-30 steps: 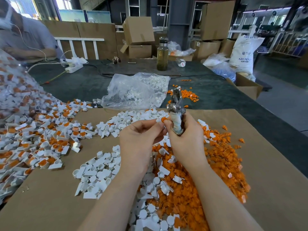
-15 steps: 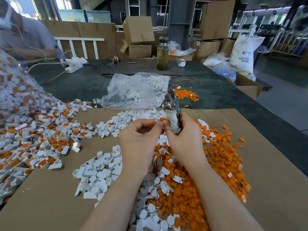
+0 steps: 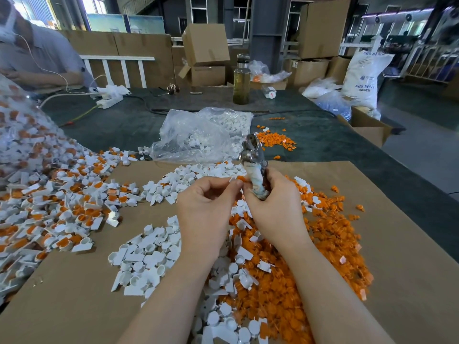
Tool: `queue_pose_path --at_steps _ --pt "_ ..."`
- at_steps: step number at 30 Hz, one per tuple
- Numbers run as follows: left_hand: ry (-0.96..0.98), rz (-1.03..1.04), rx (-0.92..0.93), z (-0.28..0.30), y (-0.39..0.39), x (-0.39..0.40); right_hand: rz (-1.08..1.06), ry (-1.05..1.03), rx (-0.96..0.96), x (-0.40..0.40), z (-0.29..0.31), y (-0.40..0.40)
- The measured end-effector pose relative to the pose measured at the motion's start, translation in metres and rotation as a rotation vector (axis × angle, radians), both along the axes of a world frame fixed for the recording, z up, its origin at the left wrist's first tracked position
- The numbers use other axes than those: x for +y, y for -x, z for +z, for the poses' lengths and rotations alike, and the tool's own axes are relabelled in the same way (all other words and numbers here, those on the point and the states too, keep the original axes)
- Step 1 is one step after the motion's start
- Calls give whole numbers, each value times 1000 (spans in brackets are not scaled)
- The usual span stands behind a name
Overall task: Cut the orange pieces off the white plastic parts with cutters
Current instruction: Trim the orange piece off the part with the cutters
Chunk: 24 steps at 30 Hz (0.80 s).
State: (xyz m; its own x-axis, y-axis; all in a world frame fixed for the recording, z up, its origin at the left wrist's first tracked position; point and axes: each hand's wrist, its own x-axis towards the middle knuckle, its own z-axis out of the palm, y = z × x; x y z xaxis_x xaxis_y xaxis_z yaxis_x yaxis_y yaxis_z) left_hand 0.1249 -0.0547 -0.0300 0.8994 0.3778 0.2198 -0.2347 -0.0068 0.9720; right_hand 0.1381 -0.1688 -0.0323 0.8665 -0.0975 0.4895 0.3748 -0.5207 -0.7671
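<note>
The left hand pinches a small white part with an orange bit on it, thumb and fingers curled tight on it. The right hand is curled round the cutters, which stand up with the metal head at 12 o'clock. The two hands touch at the fingertips. Whether the cutter blades are apart or together is hard to tell. Under the hands is brown paper. At 5 o'clock lies a big orange pile. At 7 o'clock lie plain white parts. At 9 o'clock are uncut parts, white with orange. At 12 o'clock sits a clear bag, and past it a bottle
</note>
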Motion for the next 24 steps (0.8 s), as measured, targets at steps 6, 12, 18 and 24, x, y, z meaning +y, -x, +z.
queue_pose_path --at_steps 6,12,18,24 --pt "69 10 32 1 -3 7 119 -18 112 -8 3 -1" --pt "169 -43 4 4 -4 10 254 -23 261 -29 7 -2" --pt "178 -69 -20 6 -3 10 359 170 354 -31 13 2" --pt "97 -85 -30 8 -3 10 456 184 398 -32 13 3"
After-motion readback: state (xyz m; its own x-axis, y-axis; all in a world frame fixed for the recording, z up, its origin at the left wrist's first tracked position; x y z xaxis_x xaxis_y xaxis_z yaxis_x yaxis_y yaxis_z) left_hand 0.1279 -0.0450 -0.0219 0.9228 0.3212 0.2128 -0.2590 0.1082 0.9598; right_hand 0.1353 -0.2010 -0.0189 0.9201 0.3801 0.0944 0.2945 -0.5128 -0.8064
